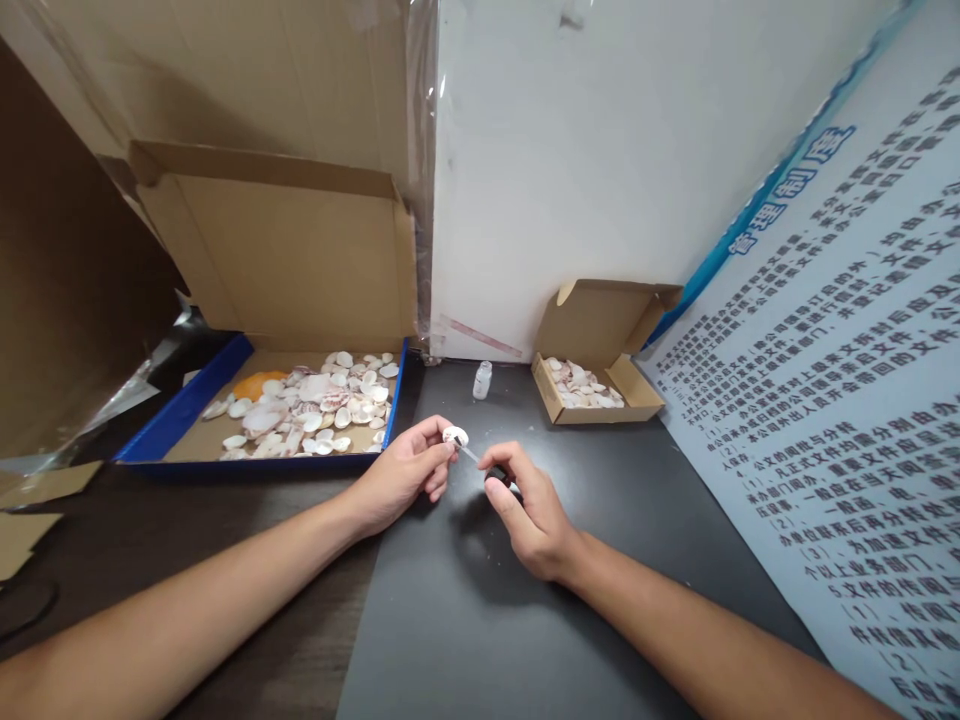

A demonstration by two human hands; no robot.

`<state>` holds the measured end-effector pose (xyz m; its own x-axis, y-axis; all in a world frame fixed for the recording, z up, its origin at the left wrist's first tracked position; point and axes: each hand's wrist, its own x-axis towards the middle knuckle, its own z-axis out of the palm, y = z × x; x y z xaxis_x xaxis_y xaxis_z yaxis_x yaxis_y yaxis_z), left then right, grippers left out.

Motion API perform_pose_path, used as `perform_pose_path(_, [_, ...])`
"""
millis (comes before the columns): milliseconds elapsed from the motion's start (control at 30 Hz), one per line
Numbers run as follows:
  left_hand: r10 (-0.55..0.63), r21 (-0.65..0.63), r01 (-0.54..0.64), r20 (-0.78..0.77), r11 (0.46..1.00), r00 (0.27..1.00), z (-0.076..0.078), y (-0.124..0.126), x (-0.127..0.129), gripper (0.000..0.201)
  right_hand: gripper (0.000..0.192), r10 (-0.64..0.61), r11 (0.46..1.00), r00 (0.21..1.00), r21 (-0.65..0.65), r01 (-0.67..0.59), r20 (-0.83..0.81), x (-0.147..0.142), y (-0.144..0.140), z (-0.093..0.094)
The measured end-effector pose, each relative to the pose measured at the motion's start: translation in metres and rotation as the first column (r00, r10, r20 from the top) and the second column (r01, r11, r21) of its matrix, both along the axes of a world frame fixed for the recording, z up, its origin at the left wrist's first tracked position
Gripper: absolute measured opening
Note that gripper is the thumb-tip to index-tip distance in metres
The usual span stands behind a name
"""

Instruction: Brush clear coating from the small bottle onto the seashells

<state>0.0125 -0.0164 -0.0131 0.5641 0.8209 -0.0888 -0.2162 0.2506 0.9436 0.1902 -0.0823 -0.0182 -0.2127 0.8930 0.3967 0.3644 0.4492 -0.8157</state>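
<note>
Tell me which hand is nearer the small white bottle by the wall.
Right. The right hand lies just below the small white bottle, slightly to its right; the left hand sits farther off, down to its left.

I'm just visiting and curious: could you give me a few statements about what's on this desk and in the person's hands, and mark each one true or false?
1. The left hand pinches a small white shell at its fingertips. True.
2. The right hand holds a pair of scissors. False: it holds a thin brush applicator with a dark cap, its tip at the shell.
3. The large blue-edged box on the left holds many shells. True.
4. The small cardboard box on the right has nothing in it. False: it too holds shells.
5. A small white bottle stands between the two boxes, near the wall. True.
</note>
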Motion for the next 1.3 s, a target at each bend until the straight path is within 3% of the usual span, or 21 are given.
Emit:
perform_pose_path(200, [-0.007,0.001,0.007,-0.035,1.0,0.999,0.0023,-0.0007,0.0006,0.021,0.014,-0.163,0.987,0.986,-0.006,0.163,0.019,-0.0023,0.0006,0.0006])
perform_pose_path(400, [-0.034,0.015,0.035,-0.019,0.999,0.999,0.0007,-0.0007,-0.0003,0.017,0.018,-0.011,1.0,1.0,0.012,0.011,0.004,-0.0006,-0.0005,0.0027])
perform_pose_path(567, [-0.051,0.016,0.051,-0.021,0.999,0.998,0.0031,-0.0018,0.0002,0.021,0.017,-0.105,0.994,0.994,0.008,0.105,0.018,-0.0018,0.0009,0.0028])
perform_pose_path(733, [-0.037,0.001,0.037,-0.007,0.999,0.999,0.0063,-0.0025,0.0015,0.026,0.015,-0.011,1.0,1.0,0.02,0.01,0.016,-0.002,0.0,0.0056])
perform_pose_path(933, [-0.018,-0.009,0.018,-0.034,1.0,0.999,0.0062,-0.0031,0.0012,0.026,0.015,0.001,1.0,0.999,-0.028,0.0,0.041,-0.0018,-0.0007,0.0062])
perform_pose_path(1033, [-0.015,-0.013,0.014,-0.049,1.0,0.999,0.0055,-0.0027,0.0012,0.025,0.011,-0.016,0.998,1.0,-0.053,0.015,-0.019,-0.0022,-0.0026,0.0049])
perform_pose_path(1200, [-0.011,-0.011,0.01,-0.051,1.0,0.999,0.0047,-0.002,0.0017,0.025,0.006,0.09,0.994,0.991,-0.052,-0.096,-0.097,-0.0023,-0.0057,0.0028])
perform_pose_path(1300, [-0.011,-0.013,0.01,-0.052,1.0,0.999,0.0049,-0.0022,0.0017,0.026,0.008,0.067,0.995,0.993,-0.066,-0.074,-0.096,-0.0024,-0.0049,-0.0005])
